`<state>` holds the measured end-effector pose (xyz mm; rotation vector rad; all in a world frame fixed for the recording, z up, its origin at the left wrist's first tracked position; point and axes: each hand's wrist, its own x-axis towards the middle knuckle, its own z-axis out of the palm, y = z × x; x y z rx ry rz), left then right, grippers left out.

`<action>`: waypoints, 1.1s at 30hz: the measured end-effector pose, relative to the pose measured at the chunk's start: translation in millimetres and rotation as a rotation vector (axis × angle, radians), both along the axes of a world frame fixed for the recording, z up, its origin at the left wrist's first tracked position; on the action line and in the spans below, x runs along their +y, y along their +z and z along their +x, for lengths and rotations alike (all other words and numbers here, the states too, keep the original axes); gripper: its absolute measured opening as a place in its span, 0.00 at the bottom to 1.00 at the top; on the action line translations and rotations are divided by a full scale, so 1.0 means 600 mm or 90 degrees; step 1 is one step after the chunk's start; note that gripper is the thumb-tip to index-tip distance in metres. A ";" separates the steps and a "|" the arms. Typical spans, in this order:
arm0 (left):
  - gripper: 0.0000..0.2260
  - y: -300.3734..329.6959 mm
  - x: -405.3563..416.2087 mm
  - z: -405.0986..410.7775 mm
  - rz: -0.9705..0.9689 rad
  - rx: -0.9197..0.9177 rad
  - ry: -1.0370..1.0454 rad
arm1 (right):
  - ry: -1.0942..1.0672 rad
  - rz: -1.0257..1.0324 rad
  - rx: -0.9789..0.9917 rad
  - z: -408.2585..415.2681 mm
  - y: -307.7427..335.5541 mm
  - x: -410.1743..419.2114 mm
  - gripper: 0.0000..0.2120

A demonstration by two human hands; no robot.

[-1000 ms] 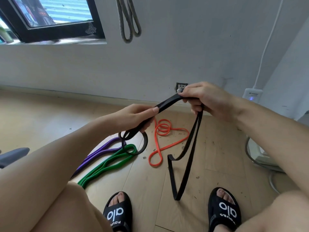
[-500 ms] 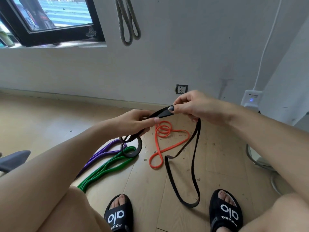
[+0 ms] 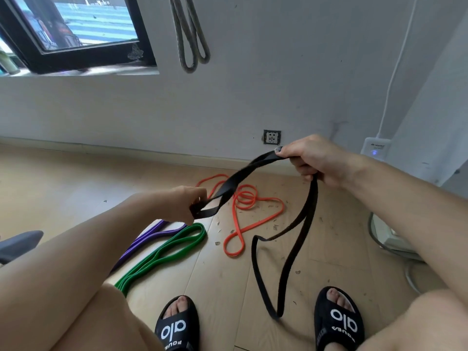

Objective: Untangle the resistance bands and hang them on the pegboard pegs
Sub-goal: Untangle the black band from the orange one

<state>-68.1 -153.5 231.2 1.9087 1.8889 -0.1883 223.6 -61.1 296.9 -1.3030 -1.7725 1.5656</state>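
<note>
- Hands: we note the left hand (image 3: 186,205) gripping one end of the black band (image 3: 298,224), fingers clenched round a twisted section; the right hand (image 3: 312,158) pinches the same band higher up, at 2 o'clock from the left hand.
- Black band: we see it span between both hands, then hang from the right hand as a long loop whose lowest point sits near the floor (image 3: 63,188), between the two slippers (image 3: 177,325).
- Floor: we record the orange band (image 3: 253,221) coiled at 12 o'clock from the slippers; the green band (image 3: 164,252) lies at 10 o'clock, with the purple band (image 3: 144,239) just beside it.
- Wall: we observe a grey band (image 3: 188,34) hanging high, its support out of view.
</note>
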 end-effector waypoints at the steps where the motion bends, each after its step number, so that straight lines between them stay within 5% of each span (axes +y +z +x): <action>1: 0.15 0.000 0.002 -0.001 0.034 0.026 -0.009 | -0.014 -0.006 -0.003 0.002 -0.001 0.001 0.16; 5: 0.10 0.007 0.014 -0.006 0.201 0.045 0.031 | -0.068 -0.010 -0.028 0.010 -0.010 0.005 0.12; 8: 0.04 0.007 0.018 -0.009 0.272 -0.079 0.175 | -0.093 -0.014 -0.034 0.015 -0.017 0.011 0.11; 12: 0.06 0.005 0.015 -0.004 0.226 -0.194 0.184 | -0.124 -0.004 -0.044 0.019 -0.022 0.016 0.03; 19: 0.12 -0.003 0.004 -0.004 -0.010 -0.206 0.092 | -0.142 0.001 -0.055 0.021 -0.028 0.020 0.05; 27: 0.11 0.011 0.017 -0.008 0.211 -0.015 0.188 | -0.124 0.020 -0.099 0.020 -0.030 0.019 0.06; 33: 0.05 -0.002 0.019 -0.021 0.145 -0.148 0.339 | -0.112 0.022 -0.123 0.019 -0.036 0.022 0.06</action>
